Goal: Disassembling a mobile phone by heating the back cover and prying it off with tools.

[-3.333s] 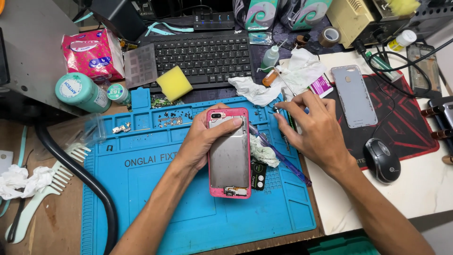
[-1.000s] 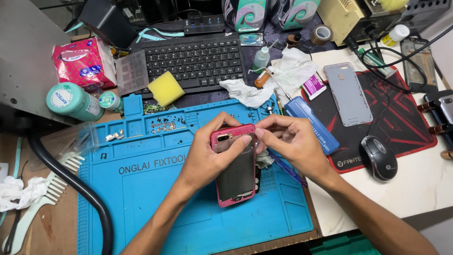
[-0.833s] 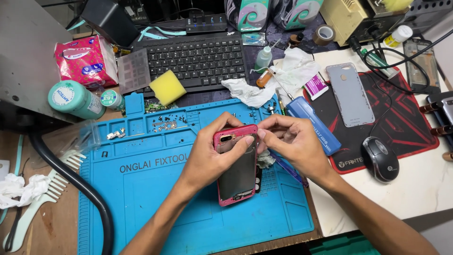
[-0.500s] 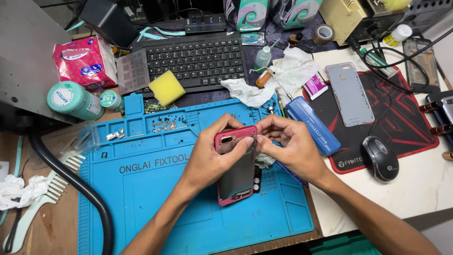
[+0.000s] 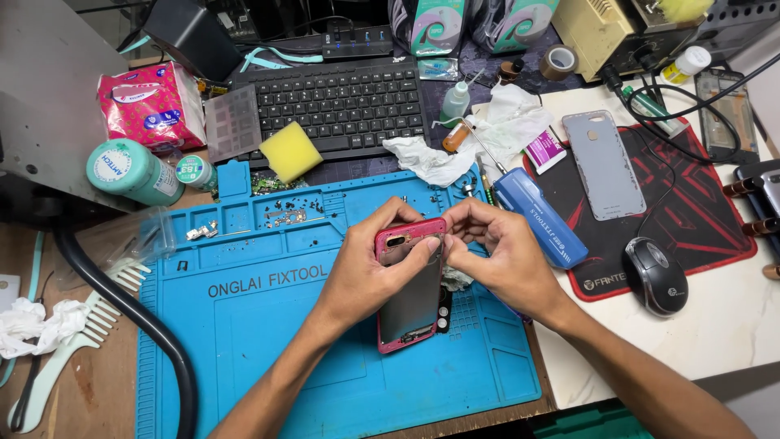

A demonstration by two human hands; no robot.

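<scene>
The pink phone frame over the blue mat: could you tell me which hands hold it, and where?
Both. The left hand grips the pink phone frame by its upper left edge; the right hand pinches its top right corner.

Both hands on pink phone

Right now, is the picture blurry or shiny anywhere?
Head view: mostly sharp, with evenly bright light from above. The phone frame held in the left hand and right hand shows a dull grey sheen, no harsh glare. Soft shadows lie under both hands on the blue mat. The picture's far corners look slightly stretched.
</scene>
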